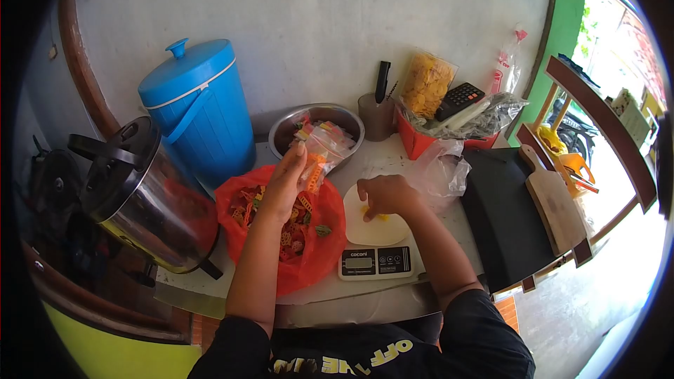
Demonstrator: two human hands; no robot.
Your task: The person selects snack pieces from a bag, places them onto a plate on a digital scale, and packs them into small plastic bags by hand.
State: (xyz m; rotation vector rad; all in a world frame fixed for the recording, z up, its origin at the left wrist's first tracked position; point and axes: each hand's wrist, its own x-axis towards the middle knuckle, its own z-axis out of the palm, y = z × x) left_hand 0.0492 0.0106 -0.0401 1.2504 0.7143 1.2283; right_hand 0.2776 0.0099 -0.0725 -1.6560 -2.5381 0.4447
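Note:
My left hand (288, 179) holds a small clear plastic bag (319, 161) with orange pieces inside, above the edge of an open red bag (326, 253) of colourful dry pieces. My right hand (386, 196) hangs over a white plate (358, 228) on a kitchen scale (375, 263); its fingers are bent down over a few yellow pieces (382, 217). What those fingers hold, if anything, is hidden. Behind my left hand, a steel bowl (279, 126) contains several small filled packets (337, 137).
At the left stand a blue lidded container (203, 112) and a steel pot (158, 203). Behind at the right, a red basket (411, 139) holds a calculator (460, 100) and a yellow snack bag (427, 84). A wooden board (551, 200) lies far right.

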